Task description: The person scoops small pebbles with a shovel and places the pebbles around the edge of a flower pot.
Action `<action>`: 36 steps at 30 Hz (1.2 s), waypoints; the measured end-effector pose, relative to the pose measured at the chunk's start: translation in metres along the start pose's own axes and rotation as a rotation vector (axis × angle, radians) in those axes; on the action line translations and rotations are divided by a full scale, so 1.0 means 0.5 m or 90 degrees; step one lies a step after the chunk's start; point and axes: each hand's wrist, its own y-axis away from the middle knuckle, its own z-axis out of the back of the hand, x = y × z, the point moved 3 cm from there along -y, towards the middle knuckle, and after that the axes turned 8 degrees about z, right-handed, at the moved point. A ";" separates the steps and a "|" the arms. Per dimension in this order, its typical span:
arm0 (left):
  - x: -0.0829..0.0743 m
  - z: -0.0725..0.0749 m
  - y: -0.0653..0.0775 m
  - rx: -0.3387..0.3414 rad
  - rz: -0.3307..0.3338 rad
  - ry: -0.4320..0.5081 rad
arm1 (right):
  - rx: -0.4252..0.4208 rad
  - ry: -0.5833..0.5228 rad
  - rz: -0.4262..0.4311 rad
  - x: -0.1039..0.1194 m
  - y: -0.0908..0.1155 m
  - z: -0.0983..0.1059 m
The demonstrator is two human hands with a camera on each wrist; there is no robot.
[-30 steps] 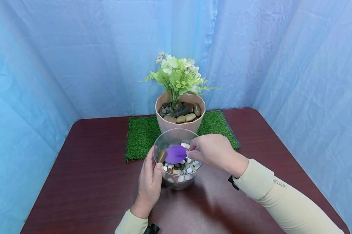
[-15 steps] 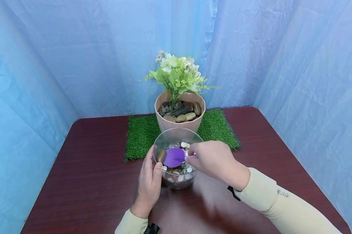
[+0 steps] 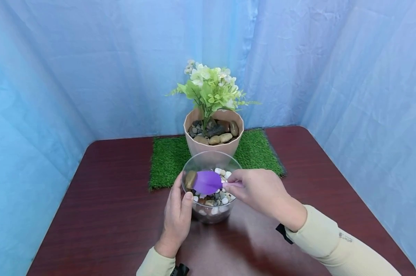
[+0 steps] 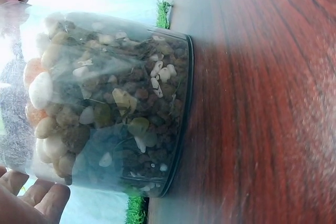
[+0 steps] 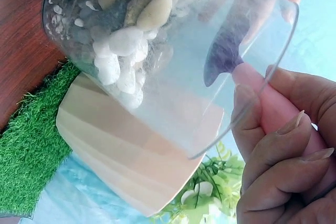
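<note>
A clear plastic container [image 3: 213,219] stands on the table, part-filled with white, grey and brown pebbles [image 4: 58,103]. My left hand [image 3: 177,214] holds its left side from outside, the thumb near the rim. In my right hand [image 3: 260,189] is a small trowel, its pink handle [image 5: 275,108] gripped between thumb and curled fingers at the right of the rim. The trowel's purple blade [image 3: 208,182] lies inside the container above the pebbles. At the blade's tip, by the left wall, is a larger brown stone [image 3: 190,179]; contact with the wall is unclear.
Just behind the container, a beige pot [image 3: 213,149] holds stones and a plant with white flowers [image 3: 211,86]. The pot stands on a green artificial grass mat [image 3: 168,163]. A dark red-brown table [image 3: 108,203] is bordered by blue curtains [image 3: 125,69].
The trowel blade dips slightly, then rises again inside the container. The brown stone at its tip has turned and sits a little higher. My right hand has shifted slightly rightward; my left stays put.
</note>
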 end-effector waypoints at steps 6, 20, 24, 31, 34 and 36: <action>-0.001 -0.001 0.000 -0.010 -0.001 -0.012 | 0.002 -0.055 -0.020 -0.014 0.001 0.013; 0.000 0.000 0.000 -0.008 -0.010 -0.009 | -0.006 -0.092 -0.036 -0.026 0.003 0.012; -0.001 0.000 -0.001 -0.006 -0.011 -0.002 | -0.001 -0.124 -0.058 -0.035 0.005 0.011; 0.000 0.000 0.000 -0.004 -0.011 0.013 | -0.008 -0.141 -0.075 -0.047 0.002 0.018; 0.001 0.000 0.000 -0.004 -0.013 0.012 | -0.010 -0.139 -0.080 -0.051 -0.001 0.026; 0.001 0.000 0.000 -0.003 -0.015 0.012 | -0.013 -0.137 -0.081 -0.054 -0.005 0.033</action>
